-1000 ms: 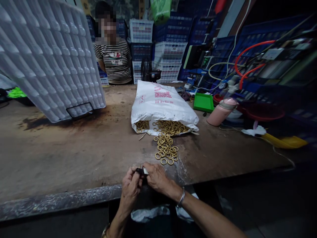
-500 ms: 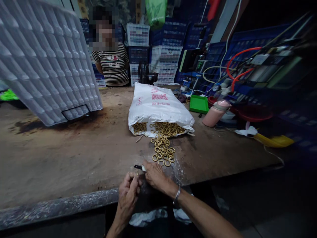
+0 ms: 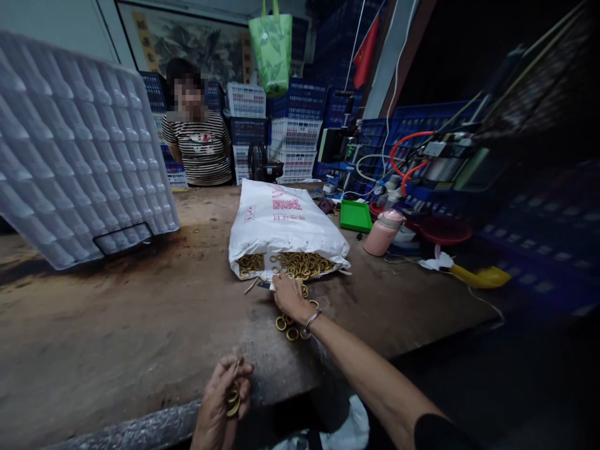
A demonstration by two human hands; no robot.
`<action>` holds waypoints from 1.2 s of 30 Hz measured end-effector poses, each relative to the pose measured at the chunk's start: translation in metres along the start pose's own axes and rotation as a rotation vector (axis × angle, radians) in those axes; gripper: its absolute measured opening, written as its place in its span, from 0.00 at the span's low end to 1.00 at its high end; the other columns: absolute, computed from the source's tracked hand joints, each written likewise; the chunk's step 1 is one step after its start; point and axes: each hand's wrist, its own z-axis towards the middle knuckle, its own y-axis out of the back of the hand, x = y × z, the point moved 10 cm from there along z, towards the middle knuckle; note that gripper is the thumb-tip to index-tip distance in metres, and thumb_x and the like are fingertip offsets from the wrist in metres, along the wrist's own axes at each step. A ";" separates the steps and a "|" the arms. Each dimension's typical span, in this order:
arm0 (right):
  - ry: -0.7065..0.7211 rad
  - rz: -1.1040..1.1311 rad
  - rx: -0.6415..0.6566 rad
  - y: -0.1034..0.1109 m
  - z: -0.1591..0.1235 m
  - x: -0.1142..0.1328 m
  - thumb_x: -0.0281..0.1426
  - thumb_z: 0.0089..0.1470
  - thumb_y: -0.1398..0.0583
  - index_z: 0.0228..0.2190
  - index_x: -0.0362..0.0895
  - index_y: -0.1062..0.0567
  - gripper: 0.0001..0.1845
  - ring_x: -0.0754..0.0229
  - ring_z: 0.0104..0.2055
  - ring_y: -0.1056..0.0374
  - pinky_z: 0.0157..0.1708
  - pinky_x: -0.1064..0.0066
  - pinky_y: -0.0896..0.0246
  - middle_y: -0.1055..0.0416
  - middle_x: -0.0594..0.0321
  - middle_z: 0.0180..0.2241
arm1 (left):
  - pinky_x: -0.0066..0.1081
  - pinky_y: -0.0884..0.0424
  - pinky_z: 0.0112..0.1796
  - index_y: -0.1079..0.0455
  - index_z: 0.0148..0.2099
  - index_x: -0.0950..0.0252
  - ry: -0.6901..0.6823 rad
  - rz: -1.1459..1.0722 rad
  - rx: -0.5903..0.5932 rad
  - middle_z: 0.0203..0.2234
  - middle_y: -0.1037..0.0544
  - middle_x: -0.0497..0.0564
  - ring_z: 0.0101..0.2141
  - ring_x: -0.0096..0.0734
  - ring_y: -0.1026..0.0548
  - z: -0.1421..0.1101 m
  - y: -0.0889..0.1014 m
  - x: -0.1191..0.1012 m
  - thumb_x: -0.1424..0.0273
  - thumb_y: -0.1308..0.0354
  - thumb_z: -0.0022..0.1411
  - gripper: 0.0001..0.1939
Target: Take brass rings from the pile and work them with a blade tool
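My left hand (image 3: 216, 400) is near the table's front edge, its fingers curled around a few brass-coloured rings (image 3: 233, 406). Farther forward, my right hand (image 3: 291, 297) is closed on a small knife (image 3: 266, 285) with a dark, slant-tipped blade and a white part by the fingers. It hovers at the mouth of a white woven sack (image 3: 285, 228) printed in red, which lies on its side. Many brass rings (image 3: 307, 265) show inside the sack's opening. A loose pile of rings (image 3: 291, 334) spills onto the table, partly hidden by my right hand and wrist.
A translucent ribbed plastic tray (image 3: 89, 150) stands tilted at left on the wooden table (image 3: 117, 337). A green tray (image 3: 355, 216), a pink bottle (image 3: 383, 232) and a yellow scoop (image 3: 482, 275) are at right. A person (image 3: 199, 147) is across the table before stacked crates (image 3: 293, 134).
My right hand has moved forward with the knife, from beside my left hand to the sack's mouth. My left hand has drawn back and turned, showing rings in it. The view has tilted up.
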 end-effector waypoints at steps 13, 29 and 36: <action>0.042 0.022 0.023 -0.006 0.008 0.010 0.26 0.51 0.50 0.43 0.36 0.34 0.17 0.52 0.38 0.36 0.35 0.64 0.45 0.34 0.47 0.40 | 0.18 0.44 0.13 0.30 0.25 0.68 0.073 -0.270 0.010 0.24 0.28 0.51 0.23 0.23 0.33 0.013 0.008 0.005 0.72 0.36 0.42 0.07; 0.260 0.786 -0.016 0.003 -0.073 0.076 0.27 0.48 0.47 0.26 0.43 0.32 0.04 0.68 0.26 0.43 0.25 0.78 0.53 0.37 0.69 0.22 | 0.17 0.44 0.13 0.35 0.39 0.65 -0.221 0.040 -0.017 0.18 0.32 0.43 0.17 0.19 0.35 0.009 0.003 -0.016 0.62 0.37 0.45 0.20; 0.209 0.964 0.065 0.004 -0.090 0.078 0.31 0.50 0.46 0.27 0.42 0.31 0.06 0.69 0.24 0.46 0.25 0.79 0.51 0.38 0.70 0.22 | 0.19 0.49 0.12 0.33 0.32 0.65 -0.291 0.307 -0.079 0.10 0.39 0.38 0.11 0.16 0.45 0.006 0.003 -0.018 0.56 0.40 0.45 0.18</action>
